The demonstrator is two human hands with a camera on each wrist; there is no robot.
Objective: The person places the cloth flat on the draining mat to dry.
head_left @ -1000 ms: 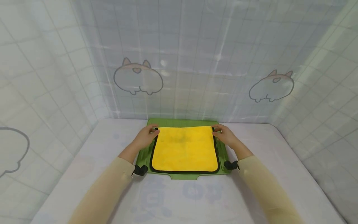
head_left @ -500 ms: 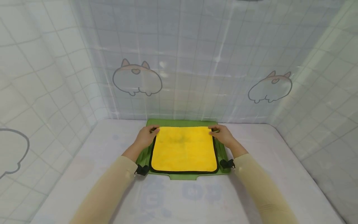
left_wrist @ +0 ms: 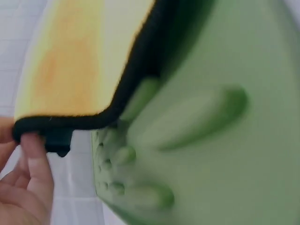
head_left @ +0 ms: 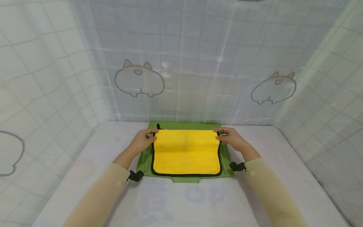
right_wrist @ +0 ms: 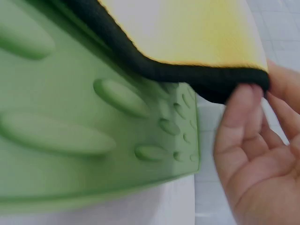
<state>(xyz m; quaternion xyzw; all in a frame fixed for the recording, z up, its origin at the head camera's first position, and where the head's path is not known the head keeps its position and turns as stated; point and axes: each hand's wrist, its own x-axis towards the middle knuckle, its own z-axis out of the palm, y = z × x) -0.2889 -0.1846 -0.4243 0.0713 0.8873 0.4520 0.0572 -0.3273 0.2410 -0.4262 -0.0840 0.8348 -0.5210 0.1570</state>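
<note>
A yellow cloth (head_left: 185,156) with black edging lies over a green ridged board (head_left: 185,179) in the head view. My left hand (head_left: 142,141) pinches its far left corner between thumb and fingers, and my right hand (head_left: 230,138) pinches the far right corner. Both wrist views show the cloth's far part raised off the board, while the near part rests on it. In the left wrist view, a small dark tab (left_wrist: 58,142) hangs below the black edging, beside the left thumb. Raised green ridges (right_wrist: 122,97) show beneath the lifted side in the right wrist view.
The board lies on a table with a pale printed cover (head_left: 195,208). Tiled sheeting with a cartoon animal print (head_left: 139,80) rises behind the table and along both sides. Each wrist carries a small black device (head_left: 136,176).
Both hands have moved apart and slightly nearer in the last half second, still holding the corners. The cloth's far part now bends upward, and a dark tab shows behind its left corner.
</note>
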